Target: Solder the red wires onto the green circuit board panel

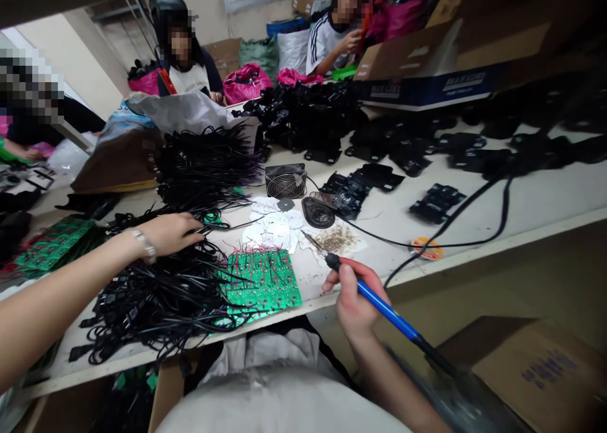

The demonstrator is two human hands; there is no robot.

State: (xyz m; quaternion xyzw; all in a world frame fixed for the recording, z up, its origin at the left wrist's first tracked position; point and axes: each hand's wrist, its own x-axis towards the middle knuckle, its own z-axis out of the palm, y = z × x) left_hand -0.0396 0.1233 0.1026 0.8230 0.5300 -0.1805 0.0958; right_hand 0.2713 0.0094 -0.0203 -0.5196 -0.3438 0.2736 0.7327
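Observation:
My right hand [358,294] is wrapped round a soldering iron [386,306] with a blue handle. Its tip points up and left, over the table near some white paper discs [270,231]. My left hand [175,232] reaches over a heap of black cables [165,294], fingers stretched and slightly apart, with cables around the fingertips. A green circuit board panel [265,281] with red and dark wires standing up from it lies between my hands at the table's front edge. Another cable bundle [203,167] lies just beyond my left hand.
A small fan [286,181], a dark dish [317,212] and brown crumbs [337,239] lie mid-table. Black plastic housings [436,202] spread behind and right. A solder reel [427,248] sits near the front edge. More boards [54,243] lie left; co-workers sit across.

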